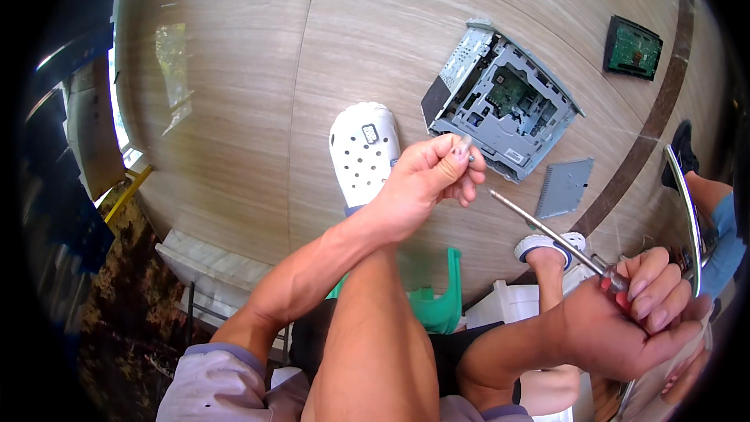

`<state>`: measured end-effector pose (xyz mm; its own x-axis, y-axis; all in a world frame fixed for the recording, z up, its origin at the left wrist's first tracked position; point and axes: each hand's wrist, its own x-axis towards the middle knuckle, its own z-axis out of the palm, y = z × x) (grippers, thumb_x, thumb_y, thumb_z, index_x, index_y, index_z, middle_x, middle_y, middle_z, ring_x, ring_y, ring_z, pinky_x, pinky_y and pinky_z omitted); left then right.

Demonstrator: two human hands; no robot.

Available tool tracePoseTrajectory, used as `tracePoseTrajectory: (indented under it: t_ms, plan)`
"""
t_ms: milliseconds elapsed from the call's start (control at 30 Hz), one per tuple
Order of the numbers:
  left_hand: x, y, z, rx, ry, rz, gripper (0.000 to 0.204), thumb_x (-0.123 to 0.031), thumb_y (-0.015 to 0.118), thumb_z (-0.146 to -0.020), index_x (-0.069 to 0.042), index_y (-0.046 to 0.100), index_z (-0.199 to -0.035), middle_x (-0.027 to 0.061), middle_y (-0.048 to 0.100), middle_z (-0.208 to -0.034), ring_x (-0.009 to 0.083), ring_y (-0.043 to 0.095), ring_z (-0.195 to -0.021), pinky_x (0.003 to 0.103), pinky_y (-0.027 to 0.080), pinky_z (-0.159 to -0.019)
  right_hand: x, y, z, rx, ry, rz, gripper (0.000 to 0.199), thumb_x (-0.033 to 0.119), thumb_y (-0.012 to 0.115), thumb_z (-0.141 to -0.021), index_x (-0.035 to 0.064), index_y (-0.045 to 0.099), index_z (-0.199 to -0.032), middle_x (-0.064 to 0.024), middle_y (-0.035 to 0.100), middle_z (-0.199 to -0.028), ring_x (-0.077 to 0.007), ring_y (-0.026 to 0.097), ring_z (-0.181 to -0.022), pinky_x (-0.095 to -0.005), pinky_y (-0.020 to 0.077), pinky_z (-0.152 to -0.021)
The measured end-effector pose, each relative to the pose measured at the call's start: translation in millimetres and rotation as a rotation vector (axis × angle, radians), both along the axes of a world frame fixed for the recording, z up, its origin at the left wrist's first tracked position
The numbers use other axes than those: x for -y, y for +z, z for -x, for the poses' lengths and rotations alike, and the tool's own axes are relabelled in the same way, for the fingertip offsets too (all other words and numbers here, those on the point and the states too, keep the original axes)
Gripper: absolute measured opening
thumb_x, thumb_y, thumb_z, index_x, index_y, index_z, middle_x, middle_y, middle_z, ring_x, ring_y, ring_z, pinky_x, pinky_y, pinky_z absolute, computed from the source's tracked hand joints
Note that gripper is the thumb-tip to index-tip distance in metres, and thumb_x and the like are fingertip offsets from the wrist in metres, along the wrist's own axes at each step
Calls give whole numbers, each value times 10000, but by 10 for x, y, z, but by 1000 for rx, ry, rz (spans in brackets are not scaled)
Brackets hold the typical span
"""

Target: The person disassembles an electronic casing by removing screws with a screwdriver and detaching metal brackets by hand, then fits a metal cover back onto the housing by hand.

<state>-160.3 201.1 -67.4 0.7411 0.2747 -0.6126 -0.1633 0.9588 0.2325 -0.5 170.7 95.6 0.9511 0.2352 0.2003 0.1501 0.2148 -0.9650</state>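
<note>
My left hand (434,174) is closed in a pinch in front of the metal chassis. A small screw-like metal piece (471,159) shows at its fingertips, too small to make out fully. My right hand (641,312) is wrapped round the red handle of a screwdriver (539,223). The long steel shaft points up and left, its tip apart from the left hand. On the floor just beyond the left hand lies the grey metal chassis (539,141) of a device, its openings showing a green circuit board (512,92) and dark parts inside.
A flat grey metal plate (564,186) lies right of the chassis. Farther right is a black-framed panel with a green circuit board (633,48). White clogs (363,152) are on my feet. A green plastic piece (440,305) and a white container (500,302) stand near my legs. Another person's leg (707,187) shows at right.
</note>
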Motion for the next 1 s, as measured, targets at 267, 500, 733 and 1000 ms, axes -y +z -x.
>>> tracePoseTrajectory:
  t_ms: [267,500,733,1000]
  plan:
    - [-20,74,-53,-10,-48,-198,347,-373,559,-1102,-45,669,-1077,48,689,-930,104,641,-808,257,491,-758,-204,-144,81,149,-156,154,340,337,390,-1121,25,487,-1028,30,372,-633,-85,313,-497,-254,268,-460]
    - [-49,87,-36,-24,-54,-186,361,-390,559,-1100,-47,670,-1068,52,692,-924,100,639,-804,259,492,-761,-191,-208,96,122,-120,180,384,360,375,-1132,0,507,-1154,32,404,-629,-84,353,-488,-246,299,-468]
    - [-22,65,-41,-26,-16,-185,339,-370,575,-1096,-48,672,-1056,47,695,-948,107,646,-806,269,508,-771,-159,-255,67,143,-105,152,405,371,355,-1139,-1,513,-1157,32,418,-637,-90,358,-492,-254,313,-476]
    - [-1,41,-55,-78,-9,-197,325,-343,572,-1101,-37,671,-1057,49,696,-936,119,645,-817,284,518,-784,-153,-282,67,140,-72,199,413,372,358,-1136,-2,526,-1183,29,428,-648,-104,378,-513,-268,341,-504]
